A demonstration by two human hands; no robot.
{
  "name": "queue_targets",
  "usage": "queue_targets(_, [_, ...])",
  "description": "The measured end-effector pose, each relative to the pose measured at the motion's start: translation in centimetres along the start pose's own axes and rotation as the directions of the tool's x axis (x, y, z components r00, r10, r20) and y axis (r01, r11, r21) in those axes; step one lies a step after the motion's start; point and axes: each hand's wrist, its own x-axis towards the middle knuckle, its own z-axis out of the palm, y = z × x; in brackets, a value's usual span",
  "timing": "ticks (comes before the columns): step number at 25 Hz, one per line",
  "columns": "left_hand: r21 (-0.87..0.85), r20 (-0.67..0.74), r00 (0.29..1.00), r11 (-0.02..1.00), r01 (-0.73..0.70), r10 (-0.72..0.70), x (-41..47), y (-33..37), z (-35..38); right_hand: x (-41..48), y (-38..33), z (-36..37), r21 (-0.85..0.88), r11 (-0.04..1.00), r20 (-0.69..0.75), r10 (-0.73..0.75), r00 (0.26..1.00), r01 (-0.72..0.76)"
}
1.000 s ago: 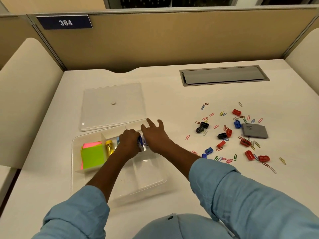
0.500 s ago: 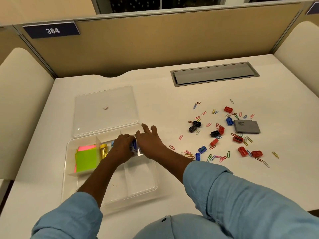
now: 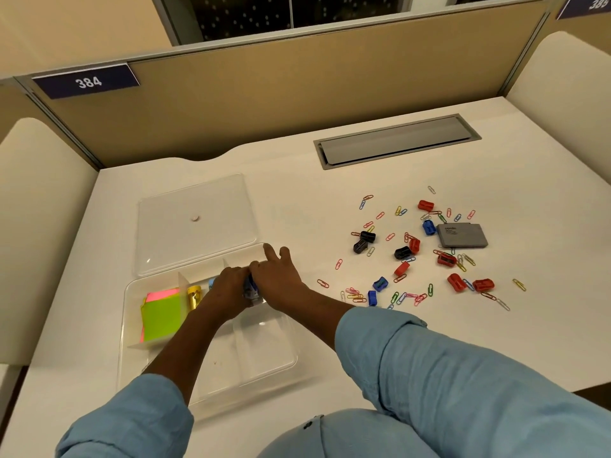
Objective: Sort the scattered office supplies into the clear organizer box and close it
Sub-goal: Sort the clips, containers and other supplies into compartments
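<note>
Two grips, left hand [image 3: 228, 287] and right hand [image 3: 279, 276], holding blue item [image 3: 251, 289], six red sharpeners [image 3: 455, 281]

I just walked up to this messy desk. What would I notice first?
Probably the colourful paper clips and red sharpeners scattered on the right side of the table. Then the bright green and pink sticky notes in the left compartment of the clear organizer box, beside the left hand and right hand.

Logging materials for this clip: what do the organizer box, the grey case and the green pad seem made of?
Organizer box: clear glossy plastic; desk shows through, highlights glint. Grey case: matte, plastic or card, cannot tell which. Green pad: paper, likely sticky notes; neon, thin stacked sheets.
</note>
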Motion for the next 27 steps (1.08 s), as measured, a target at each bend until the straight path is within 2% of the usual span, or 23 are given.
queue_targets(7, [0.119,0.004,0.999,0.992,0.04,-0.04,-0.1,0.2,0.0,0.2,0.2,0.5,-0.002,1.0,-0.018,0.007,1.0,-0.007])
queue_targets(10, [0.247,0.006,1.0,0.969,0.02,-0.022,-0.2,0.4,-0.3,0.2,0.4,0.7,0.059,0.998,-0.062,0.002,0.998,0.001])
queue_targets(13, [0.32,-0.027,0.999,0.946,0.046,-0.039,-0.6,1.2,-1.3,-0.3,1.1,0.6,0.25,0.968,-0.219,0.031,0.975,0.025])
queue_targets(15, [0.354,-0.095,0.995,0.934,0.053,-0.02,-0.9,2.2,-1.6,-1.4,2.0,0.6,0.439,0.899,-0.312,0.138,0.94,0.014])
queue_targets(17, [0.316,-0.163,0.986,0.946,0.071,-0.02,-1.1,3.8,-1.6,-3.1,3.7,1.1,0.586,0.809,-0.331,0.28,0.901,-0.036])
queue_targets(20, [0.248,-0.172,0.985,0.967,0.057,-0.014,-1.3,7.4,-0.8,-6.3,8.3,3.0,0.752,0.638,-0.248,0.511,0.823,-0.169])
queue_targets(22, [0.21,-0.13,0.99,0.978,-0.023,0.051,-1.5,10.0,0.5,-9.0,11.6,3.7,0.823,0.502,-0.15,0.642,0.752,-0.265])
queue_targets(24, [0.125,-0.058,0.989,0.984,-0.125,0.133,-1.9,12.3,2.2,-11.4,14.3,3.8,0.837,0.407,-0.021,0.692,0.722,-0.366])
queue_targets(27, [-0.038,0.098,0.975,0.979,-0.199,0.202,-2.2,15.1,5.0,-13.1,16.6,4.2,0.804,0.36,0.133,0.667,0.733,-0.473])
